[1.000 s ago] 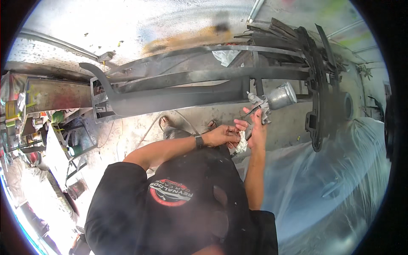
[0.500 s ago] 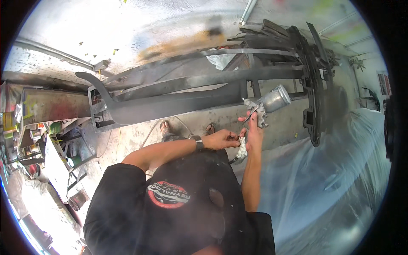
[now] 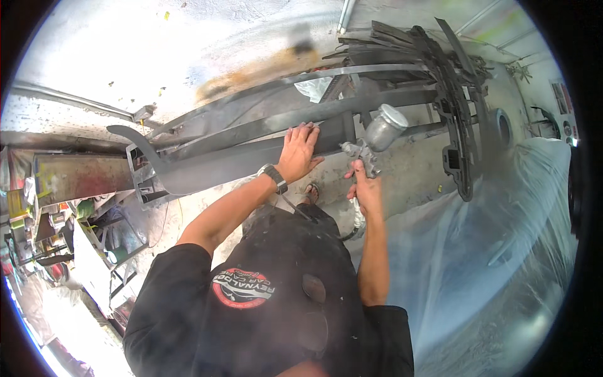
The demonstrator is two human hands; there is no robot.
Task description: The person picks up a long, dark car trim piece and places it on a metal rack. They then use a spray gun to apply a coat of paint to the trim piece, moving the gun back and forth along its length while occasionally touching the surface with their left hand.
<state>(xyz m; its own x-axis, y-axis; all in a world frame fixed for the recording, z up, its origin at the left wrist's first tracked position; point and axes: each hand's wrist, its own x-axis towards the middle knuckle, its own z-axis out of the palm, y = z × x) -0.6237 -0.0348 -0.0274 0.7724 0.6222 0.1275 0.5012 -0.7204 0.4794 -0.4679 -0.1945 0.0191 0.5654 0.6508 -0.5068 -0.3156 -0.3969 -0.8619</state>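
Observation:
My left hand [image 3: 299, 152], with a watch [image 3: 274, 178] on its wrist, is stretched out over the long dark grey car trim panel [image 3: 220, 161]. Its fingers lie flat at the panel's right part and seem to touch it. The panel rests on a metal rack [image 3: 251, 124] and curves up into a hook at its left end. In my right hand [image 3: 366, 188] is a metal spray gun [image 3: 361, 152], gripped by its handle. A silvery paint cup [image 3: 385, 127] stands tilted on top of the gun. Below the hand, a hose with a whitish wrapped fitting [image 3: 358, 215] hangs from the handle.
Dark trim parts [image 3: 453, 119] are piled at the rack's right end. Clear plastic sheeting [image 3: 452, 264] covers a large shape at right. On the left stands a cluttered workbench [image 3: 81, 179] with cans. A stained wall [image 3: 207, 50] runs behind the rack.
My left hand has left the fitting under the spray gun and moved up and left onto the panel, its fingers now spread. The right hand still holds the gun, slightly further left.

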